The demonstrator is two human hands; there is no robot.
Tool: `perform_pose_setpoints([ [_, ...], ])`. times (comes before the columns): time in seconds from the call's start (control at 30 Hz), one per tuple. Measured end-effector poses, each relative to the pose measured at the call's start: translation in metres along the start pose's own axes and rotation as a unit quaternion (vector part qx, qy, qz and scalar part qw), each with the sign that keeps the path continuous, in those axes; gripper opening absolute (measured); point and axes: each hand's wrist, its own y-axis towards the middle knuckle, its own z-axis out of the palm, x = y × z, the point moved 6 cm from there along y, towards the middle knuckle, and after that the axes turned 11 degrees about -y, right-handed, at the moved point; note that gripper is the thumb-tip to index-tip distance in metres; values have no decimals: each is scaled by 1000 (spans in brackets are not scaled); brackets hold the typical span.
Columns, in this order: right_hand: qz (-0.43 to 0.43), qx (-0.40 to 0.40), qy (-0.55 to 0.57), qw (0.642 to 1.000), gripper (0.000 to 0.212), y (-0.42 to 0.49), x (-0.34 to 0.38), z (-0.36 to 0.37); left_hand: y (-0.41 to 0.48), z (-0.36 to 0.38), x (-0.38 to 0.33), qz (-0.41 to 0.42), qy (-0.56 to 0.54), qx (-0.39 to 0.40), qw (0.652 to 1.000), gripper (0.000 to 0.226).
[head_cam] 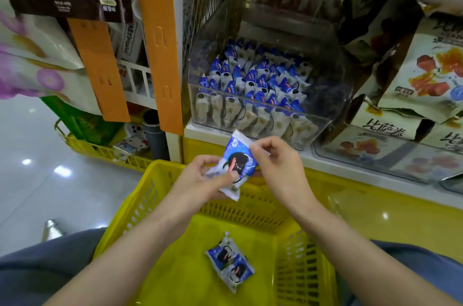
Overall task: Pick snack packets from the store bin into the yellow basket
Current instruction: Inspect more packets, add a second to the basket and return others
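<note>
Directly ahead of you, both hands meet above a yellow slotted plastic basket (150, 180) that fills the view from the centre down to six o'clock. Your left hand (200, 178) grips the lower half of a blue-and-white snack packet (236, 163) printed with a dark round biscuit. The thumb is pressed across the front and the other fingers are curled behind. Your right hand (278, 163) pinches the packet's upper right edge between thumb and forefinger, with the remaining fingers curled toward the palm. The packet is tilted, its top end toward twelve o'clock, over the basket's far rim.

On the basket floor, at six o'clock from your hands, lie two more blue-and-white packets (229, 262), side by side and touching.

At twelve o'clock, on a white shelf (208, 132), stands a clear plastic store bin (330, 105). It holds many matching packets (253, 80) standing on end in tight rows across its left and middle. Its right part is dark, and you cannot tell what is there. At three o'clock, large cream snack bags (431, 72) printed with orange and red pieces lean beside the bin. At nine o'clock, a second yellow basket (82, 147) holds a green bag (82, 120). Orange card strips (156, 37) hang at eleven o'clock.
</note>
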Motion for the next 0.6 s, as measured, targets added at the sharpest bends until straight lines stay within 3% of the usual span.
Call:
perform_pose_setpoints([
  [0.1,128,40,175,975,9,-2,-13,10,-2,-12,-7,48,-30,-31,998,28],
  [0.13,142,63,186,970,6,-4,-15,14,-3,-18,-10,65,-27,-47,996,20],
  [0.3,133,224,91,961,22,-21,-19,40,-6,-39,-20,134,22,-102,985,9],
  [0.37,91,262,-12,961,25,-26,-21,47,-8,-41,-23,151,58,-98,982,12],
  [0.43,18,255,-154,954,39,-28,-22,50,-10,-41,-25,168,92,-89,978,15],
  [0.5,-46,207,-185,960,51,-29,-15,51,-11,-39,-27,193,157,-72,966,18],
  [0.6,-102,137,-125,977,29,-29,0,48,-13,-30,-24,207,243,-31,947,17],
])
